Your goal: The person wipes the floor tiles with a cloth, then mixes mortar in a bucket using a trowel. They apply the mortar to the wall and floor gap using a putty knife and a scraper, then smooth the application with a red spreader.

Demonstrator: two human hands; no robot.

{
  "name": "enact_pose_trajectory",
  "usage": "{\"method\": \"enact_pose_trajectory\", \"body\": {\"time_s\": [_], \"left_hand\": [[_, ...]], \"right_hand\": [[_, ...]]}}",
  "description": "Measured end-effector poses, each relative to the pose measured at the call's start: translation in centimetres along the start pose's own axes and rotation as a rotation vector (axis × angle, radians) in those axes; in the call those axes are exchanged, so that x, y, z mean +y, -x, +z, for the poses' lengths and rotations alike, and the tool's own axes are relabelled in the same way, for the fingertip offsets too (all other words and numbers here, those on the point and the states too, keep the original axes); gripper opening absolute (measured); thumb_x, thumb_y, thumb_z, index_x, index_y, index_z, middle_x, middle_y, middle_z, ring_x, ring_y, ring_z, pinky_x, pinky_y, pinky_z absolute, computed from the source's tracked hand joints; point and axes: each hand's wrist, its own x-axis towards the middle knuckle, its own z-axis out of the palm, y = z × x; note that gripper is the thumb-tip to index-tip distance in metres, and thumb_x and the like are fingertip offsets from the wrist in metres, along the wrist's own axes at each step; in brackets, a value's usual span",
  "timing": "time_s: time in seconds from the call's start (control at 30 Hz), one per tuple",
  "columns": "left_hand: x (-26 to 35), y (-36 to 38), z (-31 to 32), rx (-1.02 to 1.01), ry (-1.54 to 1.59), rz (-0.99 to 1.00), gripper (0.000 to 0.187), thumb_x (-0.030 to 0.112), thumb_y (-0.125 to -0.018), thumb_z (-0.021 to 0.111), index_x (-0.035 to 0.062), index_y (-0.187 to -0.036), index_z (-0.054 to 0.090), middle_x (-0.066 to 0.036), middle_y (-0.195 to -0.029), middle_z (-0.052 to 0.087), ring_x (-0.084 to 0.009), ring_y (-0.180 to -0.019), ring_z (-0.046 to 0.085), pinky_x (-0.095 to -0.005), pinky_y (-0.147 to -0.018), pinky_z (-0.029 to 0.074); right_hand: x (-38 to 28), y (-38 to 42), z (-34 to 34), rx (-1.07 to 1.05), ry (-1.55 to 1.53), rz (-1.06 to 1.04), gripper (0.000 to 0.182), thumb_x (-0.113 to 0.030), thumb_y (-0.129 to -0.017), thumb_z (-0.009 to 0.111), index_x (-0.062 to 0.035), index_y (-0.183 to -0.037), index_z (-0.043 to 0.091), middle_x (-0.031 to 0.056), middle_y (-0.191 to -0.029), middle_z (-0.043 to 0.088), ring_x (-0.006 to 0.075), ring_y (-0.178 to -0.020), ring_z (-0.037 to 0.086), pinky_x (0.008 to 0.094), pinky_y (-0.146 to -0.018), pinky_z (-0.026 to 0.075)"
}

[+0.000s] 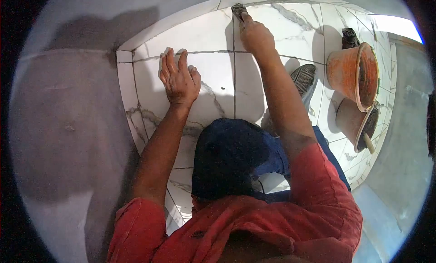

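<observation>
My right hand (257, 36) reaches to the far edge of the tiled floor, fingers closed on a small, dark, grimy piece (238, 10) whose kind I cannot make out. That piece touches the floor by the foot of the wall, at the top of a dark grout line (234, 77). To the left, my left hand (181, 79) lies spread on a white marble-patterned tile (209, 72), just below a cross joint, with nothing in it. A small dark crumb (223, 88) rests on the tile between my arms.
An orange bucket (338, 68) stands at the right, with a second bucket (349, 117) holding a light handle (369, 143) beside it. Behind them sits a dark clump (349, 38). My shoe (303, 78) is near the buckets. Grey walls (68, 127) border the floor.
</observation>
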Motion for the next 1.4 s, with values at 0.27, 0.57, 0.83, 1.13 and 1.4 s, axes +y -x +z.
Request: {"method": "enact_pose_trajectory", "body": {"time_s": [0.27,0.57,0.83,1.13,1.4], "left_hand": [[0.2,0.0,-0.2,-0.048,0.014,-0.020,0.057,0.018,-0.089,0.055,0.0061,-0.143,0.038,-0.025,-0.148,0.027,-0.0445,-0.139,0.024,-0.0583,-0.111,0.020],[-0.1,-0.1,-0.2,-0.044,-0.021,-0.030,0.058,0.022,-0.085,0.060,0.0080,-0.139,0.043,-0.021,-0.148,0.026,-0.0414,-0.140,0.021,-0.0569,-0.110,0.021],[0.0,-0.1,0.0,-0.042,0.005,-0.028,0.056,0.019,-0.089,0.056,0.0064,-0.141,0.040,-0.023,-0.148,0.026,-0.0444,-0.139,0.024,-0.0593,-0.109,0.022],[0.1,-0.2,-0.1,-0.062,-0.016,-0.039,0.055,0.019,-0.089,0.054,0.0059,-0.141,0.040,-0.023,-0.149,0.025,-0.0434,-0.140,0.022,-0.0595,-0.109,0.021],[0.0,-0.1,0.1,-0.043,0.000,-0.023,0.056,0.021,-0.088,0.054,0.0057,-0.141,0.040,-0.023,-0.148,0.027,-0.0438,-0.139,0.022,-0.0600,-0.109,0.021]], "right_hand": [[-0.4,0.1,-1.6,0.006,0.095,-0.023,0.045,-0.023,-0.093,0.047,-0.0125,-0.136,0.050,0.0253,-0.103,0.067,0.0412,-0.098,0.065,0.0497,-0.085,0.052],[0.1,0.3,-1.3,-0.035,0.156,-0.079,0.044,-0.028,-0.094,0.048,-0.0136,-0.135,0.050,0.0233,-0.106,0.067,0.0401,-0.100,0.064,0.0496,-0.086,0.051],[0.3,-0.4,-0.5,-0.009,0.108,-0.044,0.043,-0.028,-0.093,0.049,-0.0142,-0.134,0.051,0.0252,-0.102,0.067,0.0428,-0.099,0.064,0.0504,-0.088,0.050],[0.0,-0.5,-0.5,0.047,0.134,-0.038,0.047,-0.020,-0.091,0.048,-0.0163,-0.138,0.049,0.0238,-0.106,0.068,0.0424,-0.100,0.064,0.0500,-0.088,0.051],[0.6,-1.3,-1.6,0.021,0.151,-0.079,0.048,-0.020,-0.091,0.045,-0.0177,-0.139,0.048,0.0248,-0.104,0.067,0.0422,-0.098,0.064,0.0507,-0.088,0.050]]}}
